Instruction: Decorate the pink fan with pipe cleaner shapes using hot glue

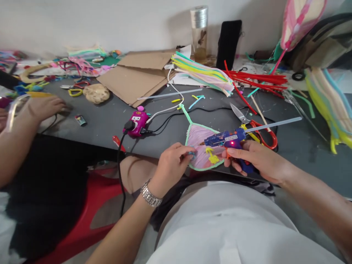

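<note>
Dark surface (299, 146) carries pipe-cleaner bundles (202, 75); nearer the edge, a pink pipe-cleaner triangle (199, 137) is pinched by the left grip (172, 168), steadied there while a hot glue gun (229, 141), clasped in the right grip (255, 161), is angled with its nozzle over it.

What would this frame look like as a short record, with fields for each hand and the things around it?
left hand: fingers pinching a pink pipe-cleaner triangle with a green border
right hand: round the grip of a blue hot glue gun, red light lit
on the triangle: yellow pipe-cleaner piece
beside the hands: red-handled scissors
power: pink plug adapter
co-worker: a hand on the grey table
behind: cardboard sheets, red pipe cleaners
</note>
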The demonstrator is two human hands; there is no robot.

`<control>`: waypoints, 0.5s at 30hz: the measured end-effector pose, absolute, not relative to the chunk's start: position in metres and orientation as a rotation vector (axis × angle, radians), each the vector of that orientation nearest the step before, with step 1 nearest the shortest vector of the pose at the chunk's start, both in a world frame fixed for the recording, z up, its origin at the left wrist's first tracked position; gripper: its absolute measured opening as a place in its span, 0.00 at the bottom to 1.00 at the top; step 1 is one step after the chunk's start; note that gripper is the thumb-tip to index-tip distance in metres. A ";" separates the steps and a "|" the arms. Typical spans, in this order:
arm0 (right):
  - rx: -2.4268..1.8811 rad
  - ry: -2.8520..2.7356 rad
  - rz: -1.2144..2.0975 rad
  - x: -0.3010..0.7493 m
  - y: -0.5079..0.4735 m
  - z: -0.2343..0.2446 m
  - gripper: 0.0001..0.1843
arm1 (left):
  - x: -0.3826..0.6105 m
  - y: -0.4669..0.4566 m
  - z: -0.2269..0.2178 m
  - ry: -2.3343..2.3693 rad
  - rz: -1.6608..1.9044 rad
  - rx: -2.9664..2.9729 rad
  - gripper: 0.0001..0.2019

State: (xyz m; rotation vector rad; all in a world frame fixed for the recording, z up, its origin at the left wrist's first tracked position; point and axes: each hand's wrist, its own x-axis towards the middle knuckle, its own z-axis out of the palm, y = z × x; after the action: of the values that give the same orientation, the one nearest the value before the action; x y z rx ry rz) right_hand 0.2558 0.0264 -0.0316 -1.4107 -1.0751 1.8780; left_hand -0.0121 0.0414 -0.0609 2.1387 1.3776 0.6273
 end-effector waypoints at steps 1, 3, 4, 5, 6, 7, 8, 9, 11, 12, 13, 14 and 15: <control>-1.439 -1.066 1.889 0.257 0.026 -0.031 0.22 | -0.011 0.043 -0.062 1.368 0.620 2.141 0.11; -1.491 -1.068 1.925 0.257 0.026 -0.030 0.21 | -0.009 0.044 -0.064 1.354 0.631 2.127 0.09; -1.508 -1.078 1.950 0.257 0.026 -0.030 0.22 | -0.009 0.044 -0.065 1.350 0.643 2.113 0.08; -1.516 -1.091 1.974 0.256 0.026 -0.029 0.22 | -0.009 0.044 -0.067 1.347 0.654 2.098 0.08; -1.516 -1.106 1.996 0.255 0.027 -0.028 0.22 | -0.010 0.044 -0.067 1.347 0.666 2.082 0.08; -1.509 -1.121 2.013 0.254 0.028 -0.028 0.22 | -0.010 0.044 -0.068 1.346 0.675 2.069 0.07; -1.502 -1.134 2.023 0.253 0.028 -0.027 0.23 | -0.011 0.044 -0.068 1.344 0.680 2.061 0.07; -1.501 -1.145 2.027 0.252 0.029 -0.027 0.22 | -0.011 0.044 -0.069 1.342 0.684 2.057 0.07; -1.519 -1.164 2.022 0.250 0.030 -0.026 0.22 | -0.011 0.044 -0.068 1.331 0.686 2.066 0.06; -1.535 -1.172 2.018 0.249 0.031 -0.025 0.22 | -0.011 0.044 -0.068 1.325 0.688 2.073 0.06; -1.550 -1.175 2.009 0.249 0.031 -0.025 0.21 | -0.011 0.044 -0.067 1.322 0.690 2.078 0.06; -1.562 -1.182 2.002 0.248 0.031 -0.024 0.21 | -0.011 0.044 -0.067 1.320 0.695 2.079 0.06; -1.564 -1.195 1.996 0.247 0.032 -0.024 0.21 | -0.011 0.043 -0.067 1.318 0.700 2.079 0.06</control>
State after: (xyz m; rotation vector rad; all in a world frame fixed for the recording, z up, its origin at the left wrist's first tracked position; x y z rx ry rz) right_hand 0.2470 0.0315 -0.0240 -1.5640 -1.1955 1.9961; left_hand -0.0108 0.0435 -0.0669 2.0788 1.3184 0.6997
